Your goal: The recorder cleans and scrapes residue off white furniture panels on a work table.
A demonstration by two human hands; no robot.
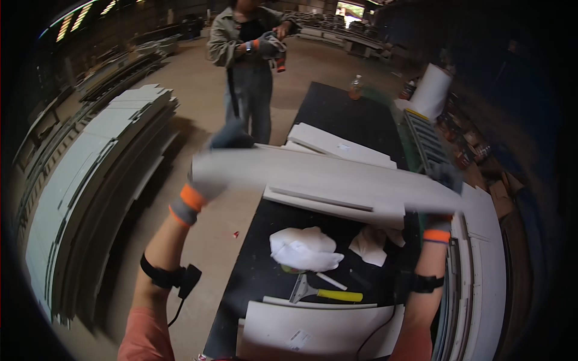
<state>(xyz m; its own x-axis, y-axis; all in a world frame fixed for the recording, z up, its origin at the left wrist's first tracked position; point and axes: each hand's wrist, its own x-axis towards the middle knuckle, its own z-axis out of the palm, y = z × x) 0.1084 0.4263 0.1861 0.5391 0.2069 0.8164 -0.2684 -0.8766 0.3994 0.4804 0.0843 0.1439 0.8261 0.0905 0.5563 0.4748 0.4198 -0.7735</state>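
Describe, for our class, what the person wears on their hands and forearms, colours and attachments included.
The left hand and right hand wear grey gloves with orange bands at the wrists. Each forearm carries a black strap with a black box and thin dark cable. The sleeves are coral-red.

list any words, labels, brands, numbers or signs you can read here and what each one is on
No text here can be read.
Small label on the near panel: too small to read.
Pale sticker on the far panel: too small to read.
Held panel: motion-blurred, no text shows.
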